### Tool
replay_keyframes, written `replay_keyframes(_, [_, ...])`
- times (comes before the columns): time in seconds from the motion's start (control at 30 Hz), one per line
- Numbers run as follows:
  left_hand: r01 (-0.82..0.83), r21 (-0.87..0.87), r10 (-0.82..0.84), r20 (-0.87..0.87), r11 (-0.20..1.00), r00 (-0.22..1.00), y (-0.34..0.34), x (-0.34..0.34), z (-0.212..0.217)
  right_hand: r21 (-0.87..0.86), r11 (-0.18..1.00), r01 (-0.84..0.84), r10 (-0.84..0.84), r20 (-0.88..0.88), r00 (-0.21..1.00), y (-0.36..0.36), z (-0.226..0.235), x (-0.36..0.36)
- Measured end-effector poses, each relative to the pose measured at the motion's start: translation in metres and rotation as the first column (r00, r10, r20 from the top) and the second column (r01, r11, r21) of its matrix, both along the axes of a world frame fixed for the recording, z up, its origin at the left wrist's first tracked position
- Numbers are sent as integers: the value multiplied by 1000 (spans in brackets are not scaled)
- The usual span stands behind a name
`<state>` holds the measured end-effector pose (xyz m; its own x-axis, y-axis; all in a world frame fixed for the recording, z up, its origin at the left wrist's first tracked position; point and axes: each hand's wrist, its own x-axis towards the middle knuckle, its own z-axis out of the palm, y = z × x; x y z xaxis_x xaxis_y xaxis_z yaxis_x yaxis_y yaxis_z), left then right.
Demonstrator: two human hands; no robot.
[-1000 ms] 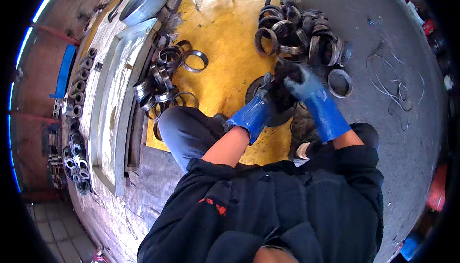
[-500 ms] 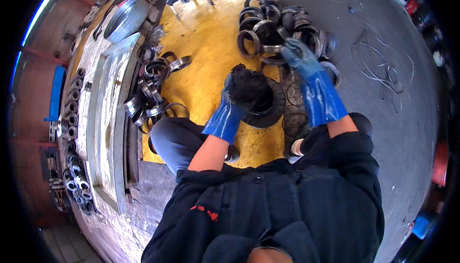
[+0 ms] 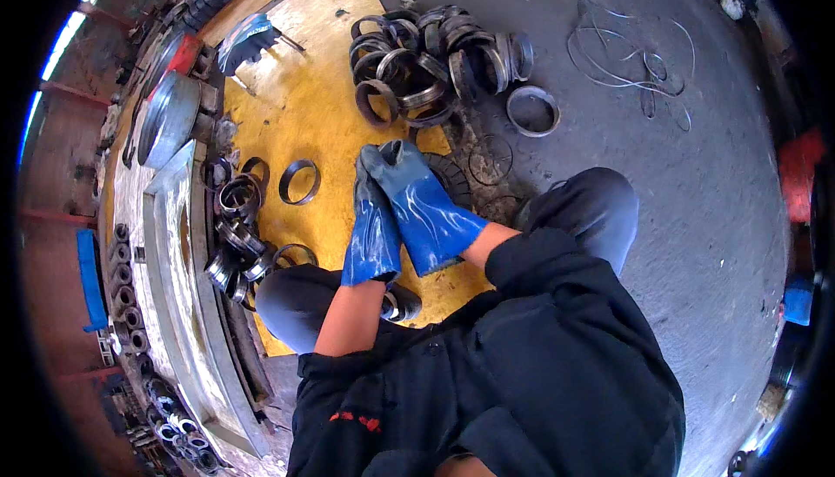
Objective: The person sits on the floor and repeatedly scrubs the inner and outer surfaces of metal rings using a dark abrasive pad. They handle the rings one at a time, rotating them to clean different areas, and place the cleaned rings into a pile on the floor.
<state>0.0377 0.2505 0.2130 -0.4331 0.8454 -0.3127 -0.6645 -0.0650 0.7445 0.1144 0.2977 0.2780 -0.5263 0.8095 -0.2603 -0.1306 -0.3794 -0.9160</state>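
I take the heap of dark metal rings (image 3: 435, 64) on the floor as my landmark; both of my hands sit on the near side of it, toward my body, over the yellow-painted patch of floor (image 3: 296, 120). My left hand (image 3: 372, 233) and right hand (image 3: 422, 207), both in blue gloves, are pressed together side by side, fingers stretched out long and pointing up toward the heap; neither grip is closed round anything that I can see, and both look flat and open, though what lies under the palms is hidden from me. Just beyond the right glove, between it and the heap, a dark round part with a ribbed edge (image 3: 454, 177) peeks out on the floor; I cannot tell whether the glove touches it. The long axis of both gloves runs straight from my lap to the heap, so the rings lie dead ahead of the fingertips; the right hand is the nearer of the two. To the right of the heap one ring (image 3: 532, 110) lies flat and apart; to the left another loose ring (image 3: 299, 181) lies near a smaller cluster of rings (image 3: 237, 225) against a long metal beam (image 3: 174, 260).
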Motion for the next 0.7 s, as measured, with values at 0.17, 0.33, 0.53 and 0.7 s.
replay_keyframes(0.17, [16,-175,-72,-319,985,945,18,-9,40,-61,998,16,-15,12,1000,54,-55,-50])
replay_keyframes(0.33, [123,-315,-286,-935,941,-210,12,-80,15,349,926,-144,-9,402,915,143,-95,-20])
replay_keyframes(0.53, [29,-549,-181,-224,836,958,17,-83,35,185,772,-608,-82,978,194,255,-204,97])
replay_keyframes(0.7, [85,-645,-346,-290,759,892,1,-75,37,-231,816,-530,118,964,-240,290,-226,126])
